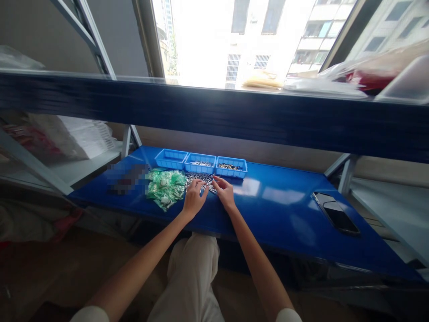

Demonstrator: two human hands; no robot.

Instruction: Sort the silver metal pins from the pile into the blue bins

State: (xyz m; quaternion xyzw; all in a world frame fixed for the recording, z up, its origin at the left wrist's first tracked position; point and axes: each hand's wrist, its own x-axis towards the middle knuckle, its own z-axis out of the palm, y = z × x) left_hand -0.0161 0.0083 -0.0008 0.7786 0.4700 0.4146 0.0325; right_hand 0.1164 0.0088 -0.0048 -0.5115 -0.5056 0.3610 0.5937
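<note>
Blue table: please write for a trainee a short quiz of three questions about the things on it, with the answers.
1. How many blue trays stand in the row?
2. True or false: the phone lies to the right of the right hand.
3. Fill in: the green bags lie to the ____ of the loose metal pins.

Key: 1. three; 2. true; 3. left.

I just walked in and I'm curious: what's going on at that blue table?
A person's left hand and right hand are working at a pile of thin metal pieces on the blue table. Whether either hand is pinching a piece is too small to tell. Green plastic packets lie left of the pile. Behind it stand three blue trays; the middle and right ones hold small thin pieces. A phone lies off to the right.
</note>
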